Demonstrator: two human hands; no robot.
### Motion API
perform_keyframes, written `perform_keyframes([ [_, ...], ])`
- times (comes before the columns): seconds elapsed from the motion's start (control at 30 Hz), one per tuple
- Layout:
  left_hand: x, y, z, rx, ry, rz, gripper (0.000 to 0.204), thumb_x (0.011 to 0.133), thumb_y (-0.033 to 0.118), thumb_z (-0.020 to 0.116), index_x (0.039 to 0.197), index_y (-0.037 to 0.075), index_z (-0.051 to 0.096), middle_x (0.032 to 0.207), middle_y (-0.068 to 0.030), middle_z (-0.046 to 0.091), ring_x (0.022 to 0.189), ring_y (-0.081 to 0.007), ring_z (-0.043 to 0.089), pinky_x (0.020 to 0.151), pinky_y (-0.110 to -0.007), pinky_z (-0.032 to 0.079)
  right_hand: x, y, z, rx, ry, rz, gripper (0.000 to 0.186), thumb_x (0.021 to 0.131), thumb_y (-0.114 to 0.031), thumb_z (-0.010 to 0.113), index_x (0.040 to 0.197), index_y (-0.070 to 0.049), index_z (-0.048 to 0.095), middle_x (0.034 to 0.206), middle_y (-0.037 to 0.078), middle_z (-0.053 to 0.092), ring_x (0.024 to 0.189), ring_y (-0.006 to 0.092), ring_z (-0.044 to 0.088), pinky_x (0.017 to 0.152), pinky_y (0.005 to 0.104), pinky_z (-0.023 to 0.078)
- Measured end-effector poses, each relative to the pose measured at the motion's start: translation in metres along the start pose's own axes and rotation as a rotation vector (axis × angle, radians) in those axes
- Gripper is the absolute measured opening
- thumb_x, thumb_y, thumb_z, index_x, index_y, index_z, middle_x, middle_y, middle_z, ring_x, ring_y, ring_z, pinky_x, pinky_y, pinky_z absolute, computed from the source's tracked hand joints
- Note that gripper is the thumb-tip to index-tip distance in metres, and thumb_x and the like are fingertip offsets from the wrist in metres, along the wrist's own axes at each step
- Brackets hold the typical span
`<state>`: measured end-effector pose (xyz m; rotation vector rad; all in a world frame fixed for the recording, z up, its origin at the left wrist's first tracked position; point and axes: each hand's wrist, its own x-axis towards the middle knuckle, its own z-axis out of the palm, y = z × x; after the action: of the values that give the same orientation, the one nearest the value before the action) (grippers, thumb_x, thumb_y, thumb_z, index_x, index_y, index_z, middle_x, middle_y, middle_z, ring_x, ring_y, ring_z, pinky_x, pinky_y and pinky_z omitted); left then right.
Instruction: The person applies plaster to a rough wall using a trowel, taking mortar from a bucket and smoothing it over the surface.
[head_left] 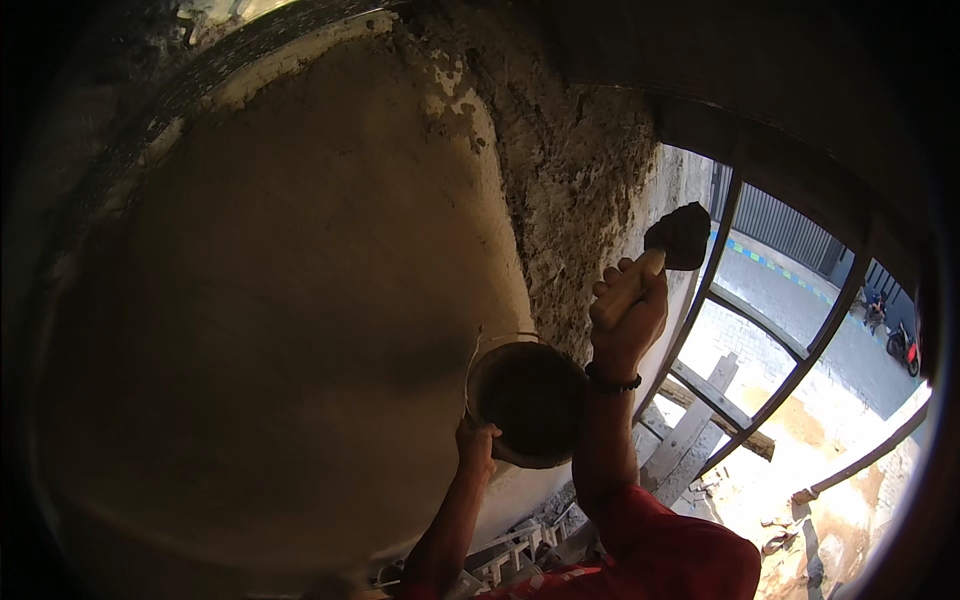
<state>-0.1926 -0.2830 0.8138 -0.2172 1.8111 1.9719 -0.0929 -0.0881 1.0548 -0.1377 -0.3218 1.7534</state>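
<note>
Pale-handled, the trowel [652, 262] sits in the right hand [630, 325], fingers curled tightly round its grip, dark blade upward. Lower and to the left, the left hand [476, 448] clasps the near-left edge of a round bucket [486, 378], thumb at the rim. Beyond spread a smooth wall face [300, 270] and a rough, crumbly strip [570, 170]; farther right, outside dark bars [722, 235], stands a red motorcycle [903, 349].

A smooth, matt, plaster-like finish is seen on the broad wall [300, 250]; roughness and pitting are shown on the strip [570, 180] beside it. The bucket [484, 390] is seen as dull, the trowel blade [680, 237] as matt, its handle [628, 290] as wood-like. Soft cloth is shown in the sleeve [665, 540].
</note>
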Motion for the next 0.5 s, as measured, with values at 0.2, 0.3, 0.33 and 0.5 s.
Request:
perform_keyframes([
  [0.2,-0.028,-0.011,-0.057,0.051,0.136,-0.06,0.075,0.059,-0.008,0.061,0.132,-0.003,0.044,0.122,-0.0159,0.049,0.113,-0.0307,0.047,0.097,-0.042,0.037,0.032,0.01,0.066,-0.227,0.021,-0.525,0.027,0.088,-0.014,0.05,0.111,-0.001,0.045,0.087,0.012,0.058,0.065,0.0184,0.062,0.053,0.0301,0.052],
  [0.3,-0.068,0.019,-0.055,0.084,0.195,-0.128,0.073,0.058,-0.009,0.061,0.13,-0.003,0.046,0.116,-0.0137,0.051,0.105,-0.0284,0.05,0.095,-0.041,0.039,0.065,0.03,0.099,-0.341,0.075,-0.626,0.039,0.086,-0.014,0.056,0.117,0.004,0.042,0.093,0.016,0.058,0.07,0.0218,0.063,0.058,0.0333,0.053],
  [0.33,-0.065,0.016,-0.066,0.08,0.16,-0.052,0.073,0.061,-0.007,0.061,0.131,-0.002,0.045,0.124,-0.0153,0.048,0.113,-0.0323,0.047,0.095,-0.048,0.038,0.079,0.049,0.109,-0.413,0.077,-0.656,0.049,0.088,-0.017,0.056,0.126,0.007,0.038,0.097,0.02,0.059,0.076,0.025,0.065,0.06,0.0344,0.054],
  [0.5,-0.063,-0.004,-0.098,0.085,0.016,0.128,0.073,0.066,-0.006,0.062,0.136,0.001,0.043,0.14,-0.019,0.04,0.128,-0.0392,0.039,0.089,-0.064,0.036,0.132,0.127,0.224,-0.888,-0.304,-0.559,0.064,0.09,-0.018,0.053,0.142,0.01,0.027,0.105,0.034,0.061,0.087,0.044,0.066,0.08,0.0508,0.054],
])
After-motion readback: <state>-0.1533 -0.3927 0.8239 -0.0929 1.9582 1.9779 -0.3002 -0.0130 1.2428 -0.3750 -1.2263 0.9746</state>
